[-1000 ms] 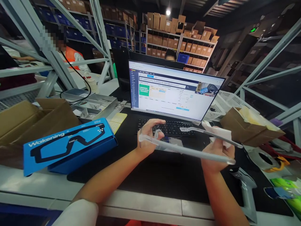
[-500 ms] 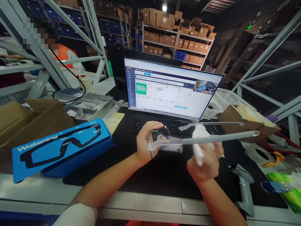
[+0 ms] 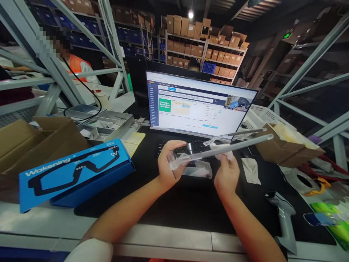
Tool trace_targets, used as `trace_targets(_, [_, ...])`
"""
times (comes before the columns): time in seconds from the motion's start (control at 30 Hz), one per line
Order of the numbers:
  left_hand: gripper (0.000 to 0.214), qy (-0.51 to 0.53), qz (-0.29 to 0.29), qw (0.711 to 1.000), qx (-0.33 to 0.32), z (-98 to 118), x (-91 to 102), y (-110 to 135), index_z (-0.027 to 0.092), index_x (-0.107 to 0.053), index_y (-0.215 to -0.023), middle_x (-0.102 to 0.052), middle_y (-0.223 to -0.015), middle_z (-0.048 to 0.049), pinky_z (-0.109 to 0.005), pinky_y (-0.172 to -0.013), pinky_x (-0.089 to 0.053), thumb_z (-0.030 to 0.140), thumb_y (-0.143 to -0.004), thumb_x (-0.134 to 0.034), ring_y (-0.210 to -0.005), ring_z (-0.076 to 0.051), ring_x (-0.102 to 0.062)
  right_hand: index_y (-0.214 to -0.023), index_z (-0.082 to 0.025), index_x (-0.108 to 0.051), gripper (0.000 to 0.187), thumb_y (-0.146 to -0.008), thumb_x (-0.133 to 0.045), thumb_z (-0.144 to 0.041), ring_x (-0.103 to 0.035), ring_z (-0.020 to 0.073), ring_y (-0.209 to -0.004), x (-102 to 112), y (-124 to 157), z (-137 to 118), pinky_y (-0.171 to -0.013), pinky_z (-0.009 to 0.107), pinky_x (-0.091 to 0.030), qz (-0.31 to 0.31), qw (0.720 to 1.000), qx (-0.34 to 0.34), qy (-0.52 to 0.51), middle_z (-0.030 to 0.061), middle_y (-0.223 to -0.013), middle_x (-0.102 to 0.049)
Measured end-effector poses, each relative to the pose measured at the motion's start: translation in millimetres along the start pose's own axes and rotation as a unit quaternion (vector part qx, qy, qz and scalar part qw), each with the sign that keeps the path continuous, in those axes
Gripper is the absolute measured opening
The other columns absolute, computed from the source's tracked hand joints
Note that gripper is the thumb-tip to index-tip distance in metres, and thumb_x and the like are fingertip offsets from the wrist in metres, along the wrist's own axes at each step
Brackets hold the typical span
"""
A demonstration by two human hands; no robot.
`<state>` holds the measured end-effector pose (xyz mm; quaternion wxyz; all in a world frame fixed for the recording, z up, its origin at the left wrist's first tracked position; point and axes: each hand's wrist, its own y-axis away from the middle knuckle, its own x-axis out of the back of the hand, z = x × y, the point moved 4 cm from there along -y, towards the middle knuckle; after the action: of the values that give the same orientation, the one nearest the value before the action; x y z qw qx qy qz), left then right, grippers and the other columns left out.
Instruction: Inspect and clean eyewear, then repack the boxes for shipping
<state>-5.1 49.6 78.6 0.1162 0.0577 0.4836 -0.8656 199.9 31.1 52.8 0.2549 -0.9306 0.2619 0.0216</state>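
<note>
My left hand (image 3: 167, 163) is closed on one side of the clear-framed glasses (image 3: 231, 149), whose temples stretch out to the right. The transparent lens hangs low over the keyboard (image 3: 160, 147). My right hand (image 3: 228, 174) pinches a crumpled white tissue (image 3: 226, 154) at the other side of the lens, just under the temples. Part of the tissue is hidden behind a temple. A second white tissue (image 3: 251, 171) lies on the black mat, to the right of that hand.
A blue glasses box (image 3: 89, 178) leans at the left beside an open brown carton (image 3: 46, 138). The monitor (image 3: 196, 109) stands behind the keyboard. At the right are a barcode scanner (image 3: 283, 218), a tape roll (image 3: 302, 180) and another brown carton (image 3: 286, 145).
My right hand has moved left with the tissue, closer to the lens. The glasses' temples have swung slightly left and up at their tips. The tissue on the mat is now plainly visible.
</note>
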Motion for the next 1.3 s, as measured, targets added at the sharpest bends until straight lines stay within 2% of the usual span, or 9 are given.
trace_targets(0.1, [0.035,0.006,-0.005,1.0,-0.02,-0.1,-4.4,3.2,0.021,-0.068,-0.111,-0.069,-0.105,-0.0086,-0.04,-0.088,-0.055,0.029,-0.08,-0.081,-0.1,-0.023,-0.065,-0.09,-0.021,-0.069,0.024,-0.084,-0.071,-0.044,-0.069,0.026,-0.098,-22.4,13.4,1.0,-0.098,0.047,-0.05,-0.058,0.952,-0.247,-0.172,0.0061,-0.094,-0.074])
trace_targets(0.2, [0.036,0.001,-0.02,0.999,-0.047,1.1,-10.0,8.7,0.022,-0.067,-0.113,-0.069,-0.105,-0.0085,-0.041,-0.087,-0.055,0.031,-0.081,-0.08,-0.1,-0.024,-0.066,-0.095,-0.021,-0.069,0.024,-0.083,-0.073,-0.041,-0.067,0.0263,-0.105,-31.7,23.1,-16.5,-0.102,0.048,-0.05,-0.109,0.906,-0.321,-0.253,0.0067,-0.103,-0.074])
trace_targets(0.37, [0.034,-0.006,-0.034,0.998,-0.048,-3.2,-15.1,18.1,0.021,-0.064,-0.114,-0.068,-0.11,-0.0097,-0.041,-0.091,-0.054,0.028,-0.084,-0.078,-0.101,-0.022,-0.066,-0.108,-0.023,-0.07,0.025,-0.086,-0.07,-0.035,-0.065,0.0274,-0.114,-30.0,28.0,-35.3,-0.108,0.052,-0.047,-0.166,0.883,-0.312,-0.309,0.0063,-0.113,-0.073])
trace_targets(0.57, [0.031,0.013,-0.033,0.999,0.028,-8.6,-15.4,20.8,0.021,-0.061,-0.115,-0.067,-0.113,-0.0099,-0.039,-0.093,-0.053,0.025,-0.087,-0.074,-0.107,-0.022,-0.065,-0.105,-0.023,-0.071,0.023,-0.084,-0.074,-0.031,-0.068,0.0258,-0.108,-25.5,32.5,-27.0,-0.103,0.048,-0.051,-0.133,0.913,-0.283,-0.262,0.0063,-0.111,-0.075])
trace_targets(0.67, [0.031,0.012,-0.032,0.999,0.043,-8.6,-15.8,21.8,0.021,-0.06,-0.116,-0.066,-0.115,-0.0106,-0.039,-0.095,-0.053,0.025,-0.088,-0.073,-0.11,-0.021,-0.064,-0.105,-0.021,-0.071,0.024,-0.083,-0.076,-0.031,-0.068,0.0266,-0.108,-26.6,30.4,-25.6,-0.101,0.047,-0.051,-0.16,0.91,-0.288,-0.251,0.0081,-0.112,-0.074])
trace_targets(0.77, [0.03,0.019,-0.037,0.997,0.059,-10.5,-17.1,24.6,0.02,-0.06,-0.116,-0.066,-0.116,-0.0111,-0.039,-0.095,-0.054,0.026,-0.089,-0.072,-0.109,-0.021,-0.064,-0.102,-0.02,-0.071,0.023,-0.082,-0.077,-0.031,-0.068,0.0258,-0.106,-23.5,22.8,-23.8,-0.099,0.046,-0.052,-0.134,0.912,-0.288,-0.259,0.0077,-0.11,-0.075])
trace_targets(0.9, [0.033,0.024,-0.046,0.997,0.064,-11.1,-19.4,27.5,0.018,-0.062,-0.113,-0.066,-0.114,-0.0106,-0.038,-0.093,-0.054,0.021,-0.084,-0.077,-0.108,-0.021,-0.064,-0.099,-0.02,-0.07,0.02,-0.083,-0.075,-0.031,-0.07,0.0238,-0.099,-20.7,18.7,-22.2,-0.099,0.046,-0.052,-0.107,0.915,-0.277,-0.271,0.0065,-0.104,-0.075])
trace_targets(1.23, [0.029,0.034,-0.012,0.998,0.05,-8.7,-19.7,26.1,0.02,-0.063,-0.111,-0.067,-0.11,-0.0091,-0.039,-0.094,-0.053,0.023,-0.085,-0.076,-0.106,-0.021,-0.066,-0.088,-0.021,-0.069,0.014,-0.082,-0.076,-0.031,-0.068,0.0243,-0.096,-24.4,25.2,-25.8,-0.097,0.046,-0.051,-0.158,0.915,-0.276,-0.248,0.0053,-0.092,-0.074])
trace_targets(1.3, [0.031,0.037,-0.014,0.997,0.071,-13.8,-20.2,30.5,0.021,-0.063,-0.111,-0.067,-0.112,-0.0097,-0.039,-0.092,-0.055,0.023,-0.083,-0.077,-0.107,-0.022,-0.065,-0.086,-0.021,-0.068,0.012,-0.082,-0.076,-0.03,-0.067,0.0229,-0.093,-19.4,17.9,-22.2,-0.095,0.044,-0.051,-0.127,0.925,-0.265,-0.242,0.0036,-0.086,-0.072])
